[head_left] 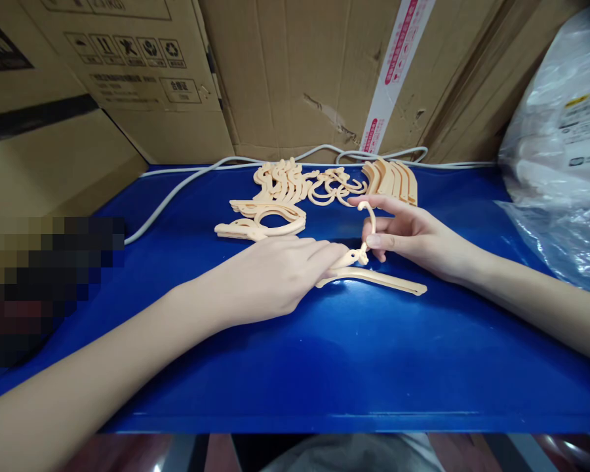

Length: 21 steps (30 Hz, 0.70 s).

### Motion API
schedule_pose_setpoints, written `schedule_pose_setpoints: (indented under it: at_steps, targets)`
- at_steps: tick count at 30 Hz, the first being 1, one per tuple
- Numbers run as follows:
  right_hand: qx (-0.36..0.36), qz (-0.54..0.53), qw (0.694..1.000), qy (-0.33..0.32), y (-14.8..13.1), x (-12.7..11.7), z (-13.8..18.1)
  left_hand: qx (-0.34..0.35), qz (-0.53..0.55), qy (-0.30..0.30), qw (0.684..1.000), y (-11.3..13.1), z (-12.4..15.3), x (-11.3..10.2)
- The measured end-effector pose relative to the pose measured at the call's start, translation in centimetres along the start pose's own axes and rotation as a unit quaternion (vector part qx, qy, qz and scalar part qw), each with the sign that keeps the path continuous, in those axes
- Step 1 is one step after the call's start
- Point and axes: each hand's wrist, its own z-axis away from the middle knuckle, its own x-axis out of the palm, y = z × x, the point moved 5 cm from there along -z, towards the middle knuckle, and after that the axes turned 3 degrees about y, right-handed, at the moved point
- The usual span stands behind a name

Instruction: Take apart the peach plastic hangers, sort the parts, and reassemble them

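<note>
My right hand [420, 237] pinches a cream plastic hanger hook [372, 219] between thumb and fingers, its curve pointing up. The hook's lower end meets the tip of a cream hanger arm [347, 258]. My left hand [268, 278] is closed over that arm, palm down, and hides most of it. Whether the two pieces are joined I cannot tell. Another hanger arm [381, 278] lies on the table just in front of the fingers. Behind my left hand rest folded hangers [280, 226], partly covered by it.
Along the back of the blue table [324, 373] lie loose hanger arms [282, 180], several hooks [327, 189] and a row of more arms [393, 182]. A white cable [177, 183] runs behind them. Cardboard boxes [295, 78] stand at the rear; a plastic-wrapped bag [555, 118] sits right.
</note>
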Motion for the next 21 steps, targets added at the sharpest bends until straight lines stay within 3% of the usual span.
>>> schedule_pose_setpoints:
  at_steps: [12, 21]
  targets:
    - [-0.018, 0.047, 0.999, 0.004, -0.29, 0.03, 0.06, 0.032, -0.041, 0.016, 0.999, 0.03, 0.09, 0.33]
    - [-0.028, 0.080, 0.996, 0.009, -0.34, 0.20, 0.10, 0.020, -0.071, -0.010, 0.997, 0.06, -0.03, 0.70]
